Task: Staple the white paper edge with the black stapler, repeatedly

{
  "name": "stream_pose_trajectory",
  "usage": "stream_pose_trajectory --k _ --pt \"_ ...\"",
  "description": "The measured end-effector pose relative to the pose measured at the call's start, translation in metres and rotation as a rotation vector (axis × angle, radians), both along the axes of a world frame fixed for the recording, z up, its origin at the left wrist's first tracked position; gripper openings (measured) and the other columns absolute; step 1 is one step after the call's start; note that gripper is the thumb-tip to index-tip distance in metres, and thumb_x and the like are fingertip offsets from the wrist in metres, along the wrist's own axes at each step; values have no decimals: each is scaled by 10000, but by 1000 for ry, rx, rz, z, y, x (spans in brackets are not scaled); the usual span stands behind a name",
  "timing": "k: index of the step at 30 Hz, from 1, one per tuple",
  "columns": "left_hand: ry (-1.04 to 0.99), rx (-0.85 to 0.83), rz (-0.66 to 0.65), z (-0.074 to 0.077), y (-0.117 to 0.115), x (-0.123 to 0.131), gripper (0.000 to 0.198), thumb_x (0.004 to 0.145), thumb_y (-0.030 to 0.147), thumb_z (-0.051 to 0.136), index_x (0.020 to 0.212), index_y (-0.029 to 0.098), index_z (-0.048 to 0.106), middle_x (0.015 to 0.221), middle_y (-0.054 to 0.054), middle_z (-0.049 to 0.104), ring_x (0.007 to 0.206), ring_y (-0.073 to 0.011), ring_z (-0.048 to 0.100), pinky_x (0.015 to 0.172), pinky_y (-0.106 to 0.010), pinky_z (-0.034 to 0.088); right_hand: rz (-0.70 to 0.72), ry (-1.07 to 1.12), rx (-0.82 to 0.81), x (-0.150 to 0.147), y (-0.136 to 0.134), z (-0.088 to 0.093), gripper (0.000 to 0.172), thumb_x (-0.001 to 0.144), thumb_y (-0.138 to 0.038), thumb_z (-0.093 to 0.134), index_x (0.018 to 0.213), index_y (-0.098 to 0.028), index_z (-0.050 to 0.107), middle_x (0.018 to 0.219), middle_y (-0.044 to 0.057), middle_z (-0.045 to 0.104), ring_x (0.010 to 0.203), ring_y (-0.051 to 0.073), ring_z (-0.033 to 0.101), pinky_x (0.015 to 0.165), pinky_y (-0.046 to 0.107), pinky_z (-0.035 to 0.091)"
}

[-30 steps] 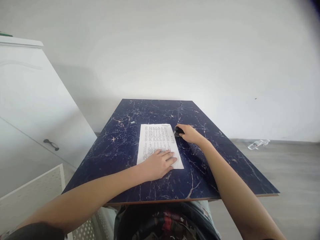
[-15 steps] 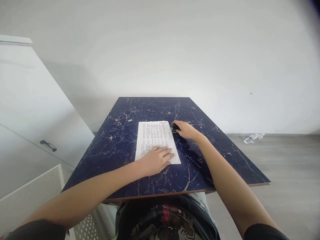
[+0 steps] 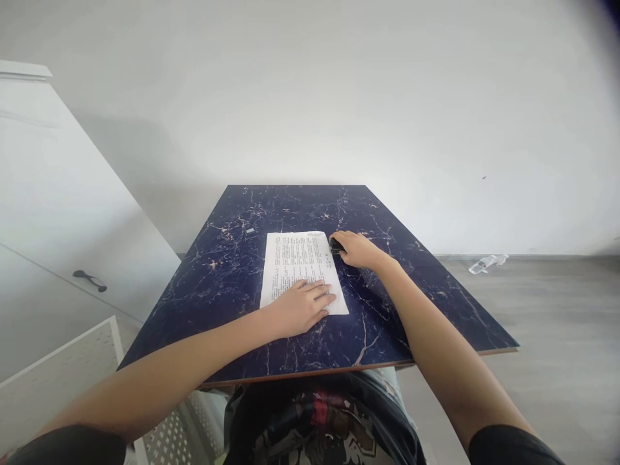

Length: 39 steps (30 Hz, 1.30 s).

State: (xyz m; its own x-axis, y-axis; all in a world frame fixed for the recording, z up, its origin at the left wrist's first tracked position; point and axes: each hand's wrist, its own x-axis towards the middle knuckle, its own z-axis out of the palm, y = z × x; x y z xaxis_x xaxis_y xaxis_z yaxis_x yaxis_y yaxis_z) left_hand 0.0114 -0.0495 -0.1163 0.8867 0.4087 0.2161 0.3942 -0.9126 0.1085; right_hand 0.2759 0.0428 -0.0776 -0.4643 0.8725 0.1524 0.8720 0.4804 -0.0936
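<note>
A sheet of printed paper (image 3: 290, 258) lies on the dark blue marbled table (image 3: 203, 284). My left hand (image 3: 303, 307) rests flat on its lower right part, fingers spread, covering some of the text. At the paper's upper right edge, my right hand (image 3: 357, 248) is closed around a small black stapler (image 3: 335, 245). Much of the stapler is hidden under my fingers; its front end meets the side of the sheet. A small silvery piece (image 3: 250, 230), perhaps a strip of staples, lies to the left of the paper.
A white cabinet (image 3: 58, 194) with a dark handle (image 3: 90, 280) stands on the left, above a white perforated container (image 3: 167, 439). Behind the table is a pale wall (image 3: 300, 97). A clear plastic item (image 3: 488, 263) lies on the floor at right.
The whole view has shifted slightly. My right hand stays on the stapler at the paper's edge, with its fingers covering a little more of it. My left hand keeps its place.
</note>
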Motion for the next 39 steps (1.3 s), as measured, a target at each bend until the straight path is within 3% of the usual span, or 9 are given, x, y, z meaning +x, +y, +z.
stream_pose_trajectory --k 20,31,39 --pt "25 17 -3 0 0 -1 443 1096 355 366 1480 194 514 1550 -117 521 1477 -293 438 1152 -491 397 -45 -70 7 -8 -3 1 415 842 -92 509 1239 -186 590 1213 143 685 1127 318 596 918 428 423" --pt "35 15 2 2 -1 1 424 1085 335 409 1455 171 534 1540 -128 530 1463 -307 454 1142 -504 406 -114 -204 68 -22 -10 0 322 893 -306 532 1179 -167 578 1187 148 661 1102 323 573 906 456 422" --pt "19 16 -5 2 1 1 420 1080 338 413 1446 180 543 1531 -129 538 1441 -307 478 1123 -493 414 -113 -313 66 -25 -10 0 373 850 -125 512 1218 -142 564 1281 187 611 1127 333 553 878 462 437"
